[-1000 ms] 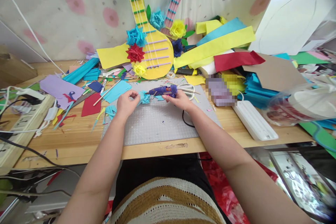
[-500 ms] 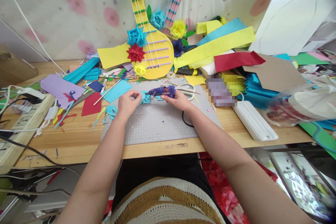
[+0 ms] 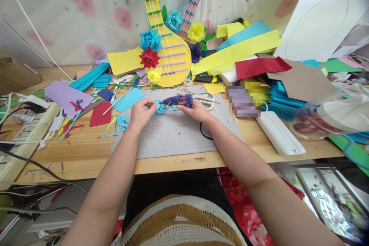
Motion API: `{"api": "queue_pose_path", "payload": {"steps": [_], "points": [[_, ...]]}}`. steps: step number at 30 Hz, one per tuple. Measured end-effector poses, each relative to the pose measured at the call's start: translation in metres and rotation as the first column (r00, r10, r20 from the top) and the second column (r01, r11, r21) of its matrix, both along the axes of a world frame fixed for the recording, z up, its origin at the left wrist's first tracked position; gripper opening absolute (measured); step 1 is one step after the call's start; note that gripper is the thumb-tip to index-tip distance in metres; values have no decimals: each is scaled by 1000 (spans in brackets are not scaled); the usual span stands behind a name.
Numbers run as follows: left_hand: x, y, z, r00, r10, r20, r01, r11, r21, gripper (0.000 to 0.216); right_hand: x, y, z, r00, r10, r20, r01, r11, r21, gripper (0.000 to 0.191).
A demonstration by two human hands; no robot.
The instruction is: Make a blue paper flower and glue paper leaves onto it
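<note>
Left hand: pinching blue paper | right hand: gripping glue gun (aimed leftward)

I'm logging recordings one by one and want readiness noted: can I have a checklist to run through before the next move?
1. Glue gun in right hand: ok.
2. Nozzle directed toward blue paper: ok.
3. Nozzle touching the paper: cannot tell.
4. Left hand at the blue paper: ok, exact grip unclear.
5. Cutting mat free of scraps: not ok, small bits lie there.
6. Scissors well apart from glue gun: not ok, handles show close beside it.
</note>
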State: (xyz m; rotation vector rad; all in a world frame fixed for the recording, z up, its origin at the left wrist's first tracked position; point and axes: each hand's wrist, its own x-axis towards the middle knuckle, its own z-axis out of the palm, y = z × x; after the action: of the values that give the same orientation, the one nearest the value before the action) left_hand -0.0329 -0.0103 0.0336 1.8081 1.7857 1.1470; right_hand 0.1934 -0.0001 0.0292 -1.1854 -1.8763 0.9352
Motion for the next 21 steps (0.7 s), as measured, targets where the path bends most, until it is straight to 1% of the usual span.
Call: {"api": "queue_pose_path", "payload": {"steps": [5,10,15,21], "points": [[0,1,-2,1000,-8,-16,8,1000,-3,16,-1,0,-1,1000,-11,-23,11,1000,3,41],[2,-1,1,1000,-9,-14,9,1000,-2,17,-1,-1,0,1000,0,-11,0,1000,19,40],[1,0,0,1000,-20,-23,21,1000,16,18,-2,-3,2,999,-40,-21,41,999,10,43],[0,1,-2,999,-29,-30,30,999,32,18,-2,-2,1,1000,-24,-17,24,1000,17,44]]}}
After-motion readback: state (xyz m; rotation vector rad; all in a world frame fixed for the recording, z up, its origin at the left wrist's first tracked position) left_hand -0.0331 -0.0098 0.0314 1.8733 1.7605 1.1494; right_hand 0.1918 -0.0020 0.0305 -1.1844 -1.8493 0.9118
